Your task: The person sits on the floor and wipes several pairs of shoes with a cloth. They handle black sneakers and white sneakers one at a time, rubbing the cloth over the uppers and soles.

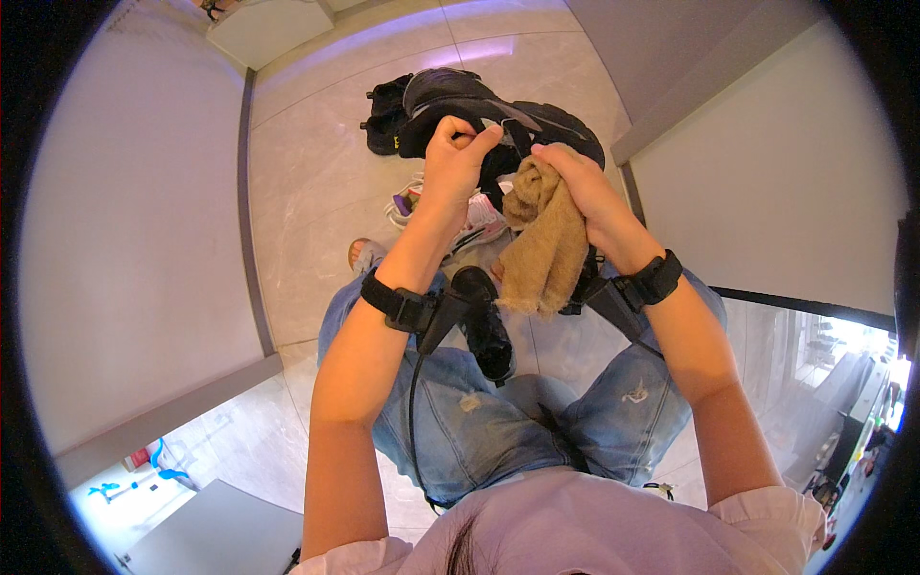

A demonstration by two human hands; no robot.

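A rumpled brown cloth [550, 237] hangs from my right hand [586, 190], which grips its bunched upper end. To the left, my left hand [456, 158] is raised with its fingers curled and its thumb extended; whether something small is pinched there cannot be told. Beyond both hands lies a pile of black shoes [449, 90] on the floor, partly hidden by my hands. White and pink sneakers [485, 215] rest below my hands, partly covered by my left forearm and the cloth. A single black shoe [489, 330] stands between my knees.
Pale panels rise at left [144, 201] and right [776, 172] over a tiled floor [309, 180]. Black straps with attached devices circle my left [399, 305] and right wrists [650, 280]; a cable [413, 410] runs from the left one. A grey panel [215, 532] stands at lower left.
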